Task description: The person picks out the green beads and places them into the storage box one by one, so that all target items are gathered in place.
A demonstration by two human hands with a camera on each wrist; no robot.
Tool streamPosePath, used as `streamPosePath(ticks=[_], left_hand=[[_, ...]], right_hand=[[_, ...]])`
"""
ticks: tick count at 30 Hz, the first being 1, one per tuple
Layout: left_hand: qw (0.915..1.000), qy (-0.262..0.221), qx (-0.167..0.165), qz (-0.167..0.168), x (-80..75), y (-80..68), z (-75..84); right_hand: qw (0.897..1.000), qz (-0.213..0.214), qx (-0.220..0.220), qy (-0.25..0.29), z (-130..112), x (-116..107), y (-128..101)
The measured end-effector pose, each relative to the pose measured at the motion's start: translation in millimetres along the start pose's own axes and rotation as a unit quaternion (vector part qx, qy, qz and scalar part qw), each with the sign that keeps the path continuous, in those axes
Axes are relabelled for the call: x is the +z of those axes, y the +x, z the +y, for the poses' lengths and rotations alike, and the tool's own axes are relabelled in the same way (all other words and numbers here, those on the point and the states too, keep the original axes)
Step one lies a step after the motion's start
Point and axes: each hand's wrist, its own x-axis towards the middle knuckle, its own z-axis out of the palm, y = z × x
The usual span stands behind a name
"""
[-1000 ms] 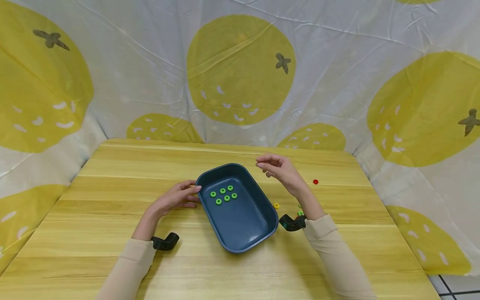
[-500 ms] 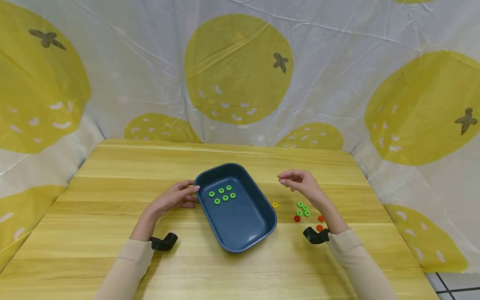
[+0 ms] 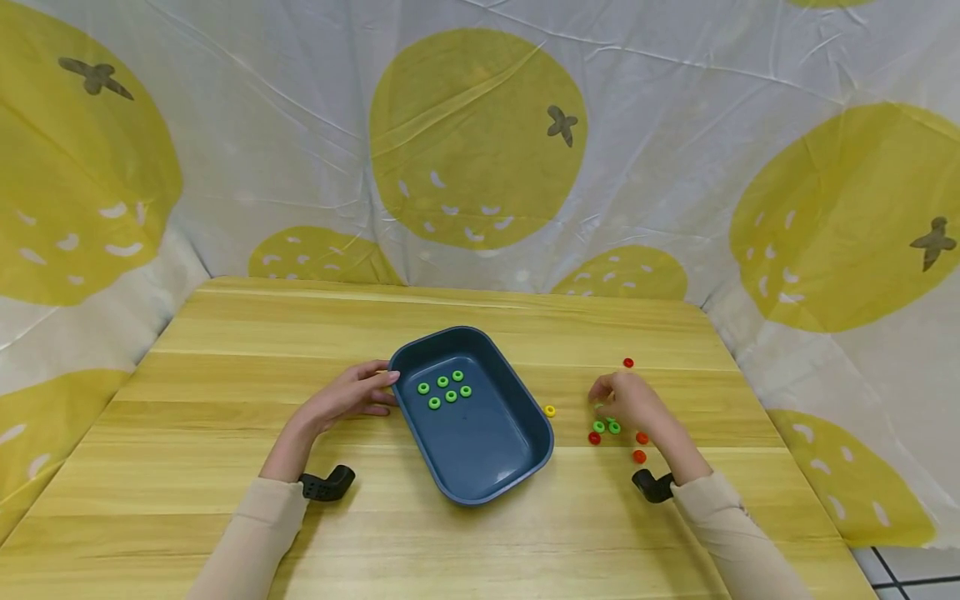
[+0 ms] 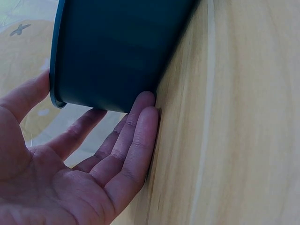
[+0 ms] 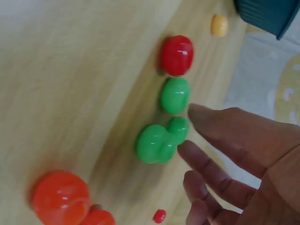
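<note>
A dark blue rectangular tray (image 3: 487, 433) lies at an angle on the table, with several small green rings (image 3: 451, 396) grouped toward its far end. My left hand (image 3: 348, 402) touches the tray's left side. In the left wrist view its thumb meets the rim and its fairly straight fingers (image 4: 143, 136) lie against the outer wall. To the right, my right hand (image 3: 628, 402) reaches down over a cluster of green rings (image 3: 598, 427). In the right wrist view, thumb and index finger stand apart on either side of a green ring (image 5: 178, 129); contact is unclear.
A red ring (image 3: 594, 438) sits beside the green cluster. Orange rings (image 3: 640, 457) lie nearer the right wrist. A yellow ring (image 3: 550, 411) rests close to the tray's right side, and another red ring (image 3: 628, 362) lies farther back. A fruit-print cloth (image 3: 480, 142) hangs behind the table.
My right hand has moved right and lower, from beside the tray's far right edge to the loose green rings. The left hand and tray have stayed in place.
</note>
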Motion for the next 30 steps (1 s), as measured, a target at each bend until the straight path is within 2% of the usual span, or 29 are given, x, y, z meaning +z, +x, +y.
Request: streamPosePath(ticks=[4,10,13,16,18,21,23,25,30], left_hand=[[1.0000,-0.002,-0.002,0.000,0.3,-0.2,-0.1],[1.0000,-0.004,-0.002,0.001,-0.2,-0.2,0.0],[1.0000,-0.005,-0.001,0.000,-0.5,-0.7,0.3],[1.0000,-0.005,0.000,-0.002,-0.6,-1.1,0.4],[1.0000,-0.004,0.003,-0.003,-0.4,-1.1,0.3],[1.0000,-0.002,0.002,-0.001,-0.5,-0.9,-0.1],[1.0000,-0.003,-0.001,0.001,-0.4,-0.6,-0.2],[1.0000,-0.003,-0.005,0.004,-0.2,-0.4,-0.3],[0.9999,-0.001,-0.009,0.009,0.2,0.0,-0.4]], right_hand=[[0.999,0.000,0.016,-0.033,2.9,4.7,-0.4],[0.999,0.009,0.024,-0.034,2.4,4.2,0.1],[1.000,0.019,0.012,-0.009,1.6,1.0,1.7],[0.998,0.048,-0.012,0.030,1.5,-1.8,5.0],[0.995,0.070,-0.031,0.058,2.6,-2.7,7.6],[0.989,0.088,-0.025,0.118,4.5,-3.0,10.8],[0.980,0.084,-0.005,0.180,5.5,-3.8,11.5],[0.965,0.074,0.028,0.252,5.0,-5.1,12.2],[0.901,0.039,0.079,0.424,-2.8,-14.1,14.3]])
